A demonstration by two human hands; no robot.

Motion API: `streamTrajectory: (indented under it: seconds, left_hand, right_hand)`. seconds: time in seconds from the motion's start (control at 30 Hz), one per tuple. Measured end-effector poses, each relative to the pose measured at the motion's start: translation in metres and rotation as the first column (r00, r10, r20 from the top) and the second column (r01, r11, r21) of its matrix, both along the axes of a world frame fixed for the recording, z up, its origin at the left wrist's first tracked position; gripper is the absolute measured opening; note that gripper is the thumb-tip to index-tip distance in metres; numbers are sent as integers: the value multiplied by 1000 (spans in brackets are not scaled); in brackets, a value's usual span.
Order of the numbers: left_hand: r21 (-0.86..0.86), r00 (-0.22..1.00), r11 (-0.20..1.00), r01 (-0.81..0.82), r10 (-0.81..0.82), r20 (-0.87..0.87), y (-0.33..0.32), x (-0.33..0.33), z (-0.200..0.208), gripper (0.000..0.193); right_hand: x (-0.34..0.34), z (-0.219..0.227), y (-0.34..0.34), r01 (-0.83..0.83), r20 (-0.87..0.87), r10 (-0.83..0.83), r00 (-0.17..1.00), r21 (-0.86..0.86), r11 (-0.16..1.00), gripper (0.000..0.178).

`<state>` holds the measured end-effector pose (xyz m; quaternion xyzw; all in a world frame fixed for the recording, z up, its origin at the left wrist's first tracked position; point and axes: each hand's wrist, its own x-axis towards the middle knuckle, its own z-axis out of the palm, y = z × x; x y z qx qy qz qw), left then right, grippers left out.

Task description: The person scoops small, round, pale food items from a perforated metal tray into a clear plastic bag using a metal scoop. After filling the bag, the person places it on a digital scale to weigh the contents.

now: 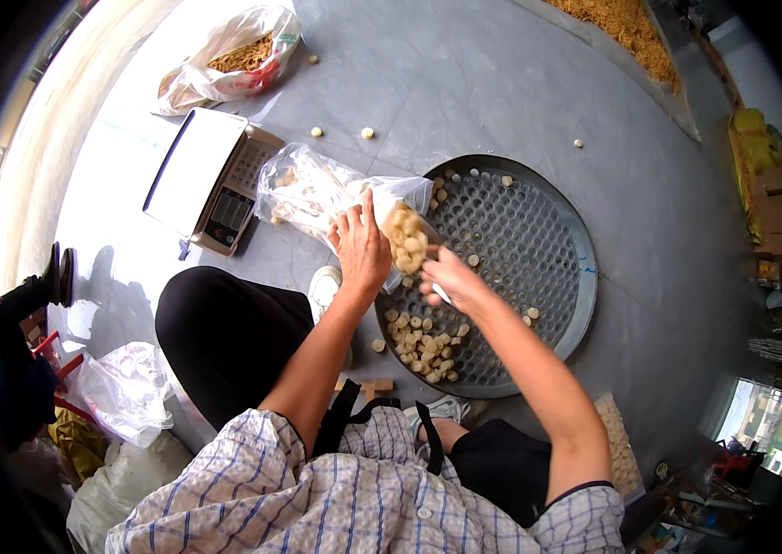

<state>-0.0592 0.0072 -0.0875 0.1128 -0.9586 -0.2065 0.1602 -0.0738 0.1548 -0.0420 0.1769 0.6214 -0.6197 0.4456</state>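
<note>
My left hand (361, 251) grips the mouth of a clear plastic bag (303, 189) with pale pieces inside, its fingers laid over the film. A heap of round, pale, tablet-like pieces (407, 238) sits at the bag's mouth, blurred by motion. Close to that heap, my right hand (454, 280) is closed around what looks like a scoop with a white handle (442, 294); the scoop's front is hidden among the pieces. Below both hands lies a large round dark tray (585, 268) with a perforated bottom. More pale pieces (425, 349) are piled at its near left side, and a few are scattered across it.
A weighing scale (225, 198) stands left of the bag. Behind it is a plastic bag with brown contents (241, 60). Orange-brown material (626, 37) lies at the far right. A filled bag (620, 443) rests by my right elbow. Another person (17, 342) is at the left edge.
</note>
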Motion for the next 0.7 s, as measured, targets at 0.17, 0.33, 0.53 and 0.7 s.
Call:
streamTrajectory:
  seconds: [0.17,0.33,0.53,0.7]
  left_hand:
    - [159,997,987,-19,30,-66,1,2,5,70]
    - [241,939,919,313,-262,-221,27,31,-16,56]
    - [92,659,735,672,-649,380,46,62,-51,59]
    - [-449,646,516,730,-308,698,38,38,-72,40]
  right_hand:
    - [-5,17,-28,-95,-272,191,943,330,939,35]
    - [6,21,40,22,-150,1,989,150,989,34]
    - [34,34,108,54,-106,-43,993,99,994,36]
    - [54,32,141,102,-121,-90,989,104,989,37]
